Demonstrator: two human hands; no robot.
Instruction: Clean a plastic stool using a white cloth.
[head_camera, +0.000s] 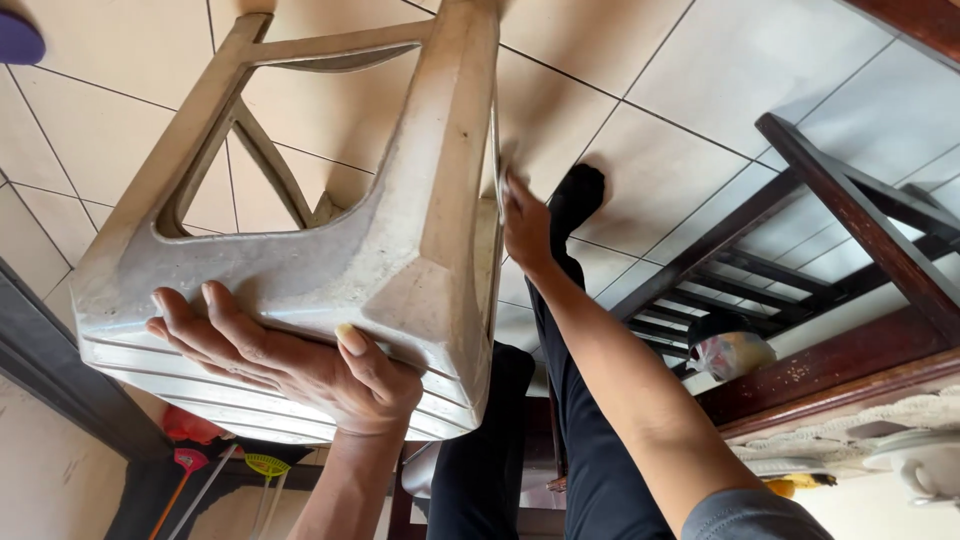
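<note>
Two hands bear on one pale grey plastic stool (330, 250), lifted clear of the tiled floor (700, 90). We note our left hand (290, 360) nearest, its grip clasped around the ribbed seat edge. Our right hand (527, 228) lies against the stool's far side; its fingers are hidden, so we cannot tell its grip. Scuffs and dirt mark the plastic. One leg is cut off at the top. Beyond stands a dark wooden chair (850, 230), partly out of view.
</note>
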